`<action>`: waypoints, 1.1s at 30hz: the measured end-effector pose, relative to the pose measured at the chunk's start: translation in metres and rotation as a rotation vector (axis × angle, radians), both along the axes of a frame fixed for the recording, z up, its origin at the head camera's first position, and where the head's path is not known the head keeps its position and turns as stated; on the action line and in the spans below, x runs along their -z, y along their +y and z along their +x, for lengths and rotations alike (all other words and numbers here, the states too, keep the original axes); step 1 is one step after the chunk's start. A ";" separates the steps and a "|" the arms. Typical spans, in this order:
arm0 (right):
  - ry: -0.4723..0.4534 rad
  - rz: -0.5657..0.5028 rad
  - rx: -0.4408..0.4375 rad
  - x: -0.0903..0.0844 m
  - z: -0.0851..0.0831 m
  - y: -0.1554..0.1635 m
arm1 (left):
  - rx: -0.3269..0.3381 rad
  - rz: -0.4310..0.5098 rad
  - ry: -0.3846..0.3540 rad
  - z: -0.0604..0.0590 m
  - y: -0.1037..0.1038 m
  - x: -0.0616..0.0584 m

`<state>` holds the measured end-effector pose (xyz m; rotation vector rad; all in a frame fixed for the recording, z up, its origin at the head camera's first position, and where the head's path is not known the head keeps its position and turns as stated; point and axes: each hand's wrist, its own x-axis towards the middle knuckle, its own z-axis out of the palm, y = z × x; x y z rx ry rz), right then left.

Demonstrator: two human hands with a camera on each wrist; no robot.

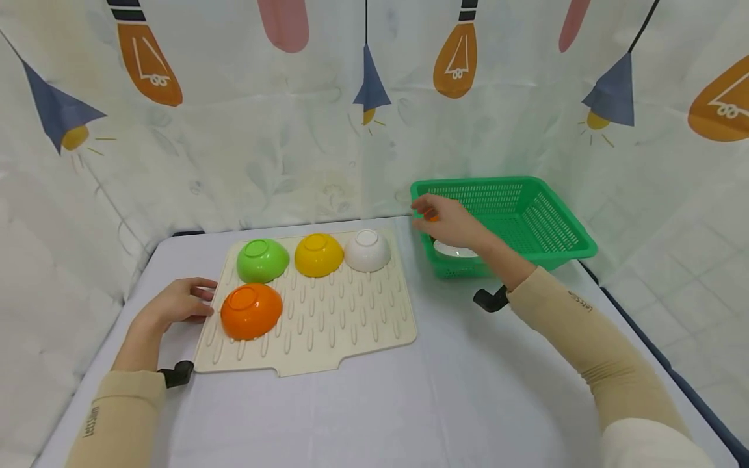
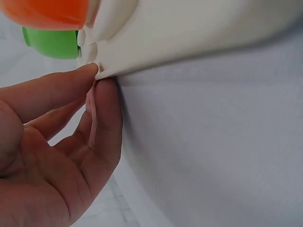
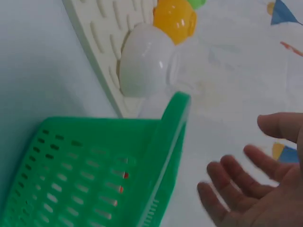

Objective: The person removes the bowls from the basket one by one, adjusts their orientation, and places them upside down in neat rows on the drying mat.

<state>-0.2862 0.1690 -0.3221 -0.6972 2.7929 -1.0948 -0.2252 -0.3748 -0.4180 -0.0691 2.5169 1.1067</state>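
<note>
On a cream ridged draining mat [image 1: 351, 312], a green bowl [image 1: 262, 261], a yellow bowl [image 1: 318, 255] and a white bowl [image 1: 367, 251] stand upside down in a row at the back. An orange bowl [image 1: 251, 312] lies upside down in front of the green one. My left hand [image 1: 183, 302] pinches the mat's left edge between thumb and fingertip, clearest in the left wrist view. Above the near-left part of a green basket [image 1: 562, 227] is my right hand [image 1: 450, 221], its fingers loosely spread and holding nothing. It partly hides white and orange things inside.
The basket stands at the back right of a table [image 1: 374, 416] covered with a white cloth. A patterned curtain [image 1: 328, 143] hangs close behind the mat and basket. A dark table edge [image 1: 643, 344] runs along the right.
</note>
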 end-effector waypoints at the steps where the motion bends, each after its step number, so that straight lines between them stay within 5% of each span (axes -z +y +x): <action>1: -0.013 0.022 0.034 -0.003 -0.002 0.007 | 0.000 0.001 -0.002 0.000 0.000 0.000; 5: -0.088 0.102 0.167 -0.009 -0.013 0.033 | 0.004 -0.002 0.002 0.001 0.001 -0.001; 11: -0.235 0.208 0.253 -0.003 -0.025 0.070 | 0.002 0.001 -0.006 0.003 0.003 -0.002; 15: -0.361 0.172 0.297 0.004 -0.029 0.091 | 0.001 -0.002 -0.008 0.002 0.003 -0.001; 22: -0.526 0.159 0.279 0.013 -0.033 0.105 | 0.006 -0.001 -0.019 0.002 0.001 0.001; 33: -0.632 0.213 0.178 0.030 -0.037 0.113 | 0.007 0.001 -0.024 -0.002 0.000 0.000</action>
